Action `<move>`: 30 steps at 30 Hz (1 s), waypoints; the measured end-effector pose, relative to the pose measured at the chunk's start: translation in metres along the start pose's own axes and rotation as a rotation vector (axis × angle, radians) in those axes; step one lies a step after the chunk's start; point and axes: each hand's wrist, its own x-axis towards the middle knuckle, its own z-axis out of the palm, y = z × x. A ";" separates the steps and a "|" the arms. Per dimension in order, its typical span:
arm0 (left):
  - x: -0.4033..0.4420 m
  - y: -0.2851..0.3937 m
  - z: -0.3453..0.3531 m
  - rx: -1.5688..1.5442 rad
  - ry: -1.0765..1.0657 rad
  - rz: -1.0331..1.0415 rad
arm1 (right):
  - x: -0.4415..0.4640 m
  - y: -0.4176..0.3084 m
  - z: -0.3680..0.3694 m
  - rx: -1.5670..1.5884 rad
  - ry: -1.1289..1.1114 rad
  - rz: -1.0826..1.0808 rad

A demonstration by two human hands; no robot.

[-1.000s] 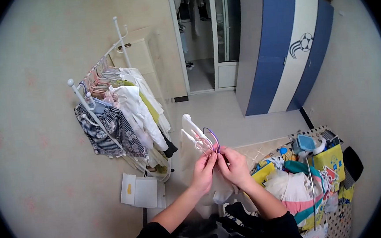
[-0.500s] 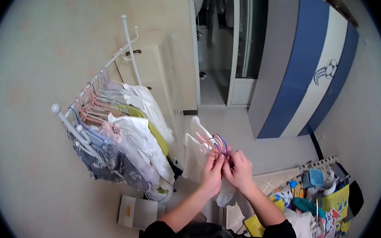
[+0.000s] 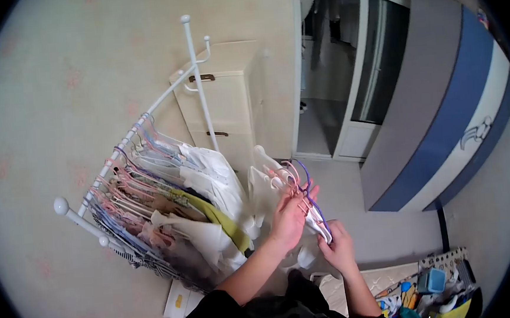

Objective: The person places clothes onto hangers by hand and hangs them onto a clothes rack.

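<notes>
The left hand (image 3: 289, 220) has its fingers closed around the necks of a bunch of pink hangers (image 3: 295, 170) and one purple hanger (image 3: 317, 209). The right hand (image 3: 337, 249) pinches the bunch's lower end, its fingers nearly together. The hangers are held in front of the body, apart from the clothes rack (image 3: 165, 97). Their hooks crowd together, so one could snag its neighbour; a loosened left grip could let some slide out and drop to the floor (image 3: 339, 184).

Counted, there are two hands, one rack, one drawer cabinet (image 3: 227, 105), one wardrobe (image 3: 415, 88), one white box (image 3: 181, 301) and one blue tub (image 3: 433, 280). The hangers overlap, so perhaps two or more are pink; the rack's many garments cannot be counted exactly.
</notes>
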 end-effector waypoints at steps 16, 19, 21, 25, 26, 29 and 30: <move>0.175 0.108 -0.053 0.394 0.430 0.481 | 0.324 0.069 0.122 0.660 -0.789 -0.569; 0.195 0.140 -0.060 0.290 0.490 0.599 | 0.371 0.039 0.139 0.702 -0.872 -0.646; 0.202 0.169 -0.055 0.258 0.550 0.644 | 0.393 0.015 0.149 0.736 -0.902 -0.677; 0.212 0.224 -0.046 0.168 0.630 0.758 | 0.427 -0.027 0.188 0.825 -0.864 -0.810; 0.211 0.236 -0.049 0.173 0.635 0.769 | 0.432 -0.038 0.191 0.820 -0.838 -0.838; 0.207 0.269 -0.056 0.190 0.681 0.805 | 0.440 -0.066 0.206 0.826 -0.835 -0.849; 0.206 0.277 -0.056 0.201 0.724 0.824 | 0.440 -0.074 0.209 0.787 -0.834 -0.838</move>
